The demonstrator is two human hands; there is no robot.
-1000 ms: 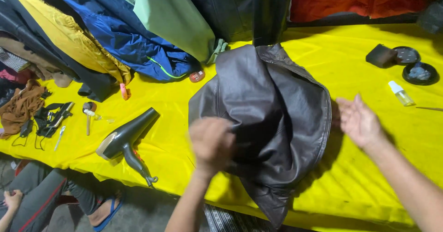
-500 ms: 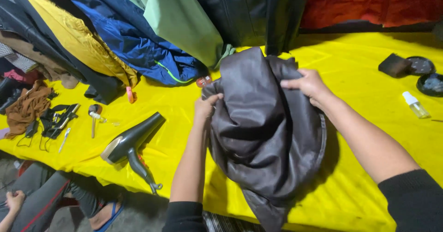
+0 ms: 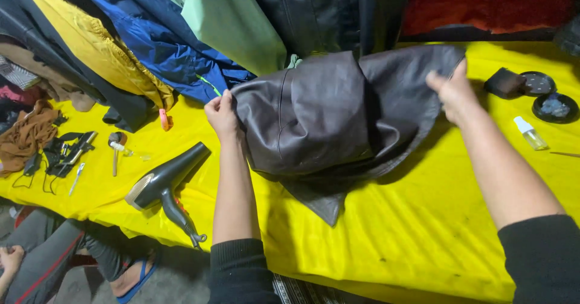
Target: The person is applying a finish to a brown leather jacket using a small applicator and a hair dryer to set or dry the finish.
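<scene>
A dark brown leather jacket (image 3: 326, 116) is stretched out over the yellow table cover (image 3: 393, 243). My left hand (image 3: 221, 113) grips its left edge near the blue garment. My right hand (image 3: 454, 93) grips its right edge, up by the table's far side. The jacket hangs between both hands, with a pointed flap drooping toward the front at the middle.
A black hair dryer (image 3: 166, 180) lies left of my left arm. Small tools and a brown cloth (image 3: 27, 135) sit at far left. Hanging jackets (image 3: 151, 44) line the back. A small spray bottle (image 3: 528, 133), two dark dishes (image 3: 554, 106) and a dark block (image 3: 504, 83) lie at right. A seated person's leg (image 3: 66, 261) is below left.
Both hands went to the jacket, took hold of its edges and pulled apart, spreading it sideways and turning it across the table.
</scene>
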